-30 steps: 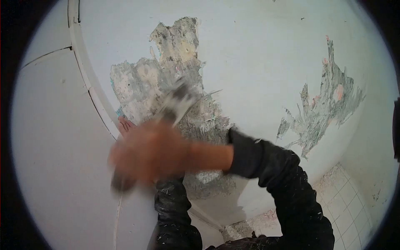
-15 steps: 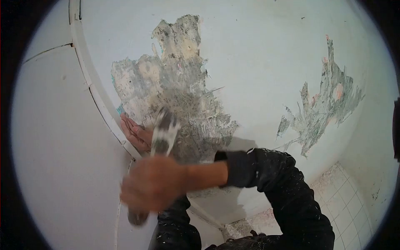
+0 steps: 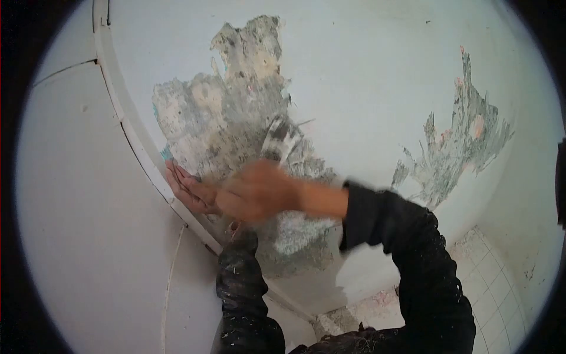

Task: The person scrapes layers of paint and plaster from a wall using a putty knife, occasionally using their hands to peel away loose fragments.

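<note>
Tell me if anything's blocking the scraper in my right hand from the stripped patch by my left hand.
Nothing visible is. The scraper has its blade over the stripped patch; contact is unclear. Your left hand lies left of the blade, clear.

wall: pale bluish-white | bare patch: mottled grey-cream | scraper: streaked grey-white | sleeves: black, white-flecked

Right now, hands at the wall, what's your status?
Right hand gripping scraper. Left hand beside trim. Scraper over grey patch. Nothing visible blocking it.
</note>
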`<state>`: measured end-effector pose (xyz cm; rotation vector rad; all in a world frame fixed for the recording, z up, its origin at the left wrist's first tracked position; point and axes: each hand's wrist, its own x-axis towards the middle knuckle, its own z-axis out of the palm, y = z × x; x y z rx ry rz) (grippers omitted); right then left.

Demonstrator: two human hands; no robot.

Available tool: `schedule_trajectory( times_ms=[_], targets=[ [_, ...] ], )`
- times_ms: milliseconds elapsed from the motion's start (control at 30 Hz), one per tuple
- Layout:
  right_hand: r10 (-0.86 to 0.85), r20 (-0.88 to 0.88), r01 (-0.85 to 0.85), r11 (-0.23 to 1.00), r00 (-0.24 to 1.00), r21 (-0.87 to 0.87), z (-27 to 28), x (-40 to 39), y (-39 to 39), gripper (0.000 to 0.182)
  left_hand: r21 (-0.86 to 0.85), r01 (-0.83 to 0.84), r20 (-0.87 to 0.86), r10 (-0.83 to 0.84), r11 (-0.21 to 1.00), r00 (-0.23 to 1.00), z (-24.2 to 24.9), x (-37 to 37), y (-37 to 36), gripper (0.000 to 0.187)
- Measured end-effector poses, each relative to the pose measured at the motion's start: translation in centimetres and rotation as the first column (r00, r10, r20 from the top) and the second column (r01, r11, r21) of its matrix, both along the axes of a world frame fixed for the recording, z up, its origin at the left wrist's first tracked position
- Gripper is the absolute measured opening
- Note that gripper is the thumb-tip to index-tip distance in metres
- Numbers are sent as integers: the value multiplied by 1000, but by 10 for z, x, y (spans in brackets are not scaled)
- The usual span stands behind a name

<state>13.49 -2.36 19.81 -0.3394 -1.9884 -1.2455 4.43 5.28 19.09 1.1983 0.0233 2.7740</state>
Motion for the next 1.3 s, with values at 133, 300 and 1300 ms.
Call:
schedule_trajectory(
  times_ms=[133,300,1300],
  targets=[
    [83,-59,-79,994,995,70,-2,-11,-16,23,8,1,4,-1,1000,1000,5,2,5,38],
    [148,105,-137,984,983,-111,-8,-8,-11,14,8,23,52,-24,1000,998,-5,5,0,37],
    [98,87,-92,993,991,-72,-2,18,-28,13,41,-89,-40,91,995,995,-8,-1,6,35]
  ],
)
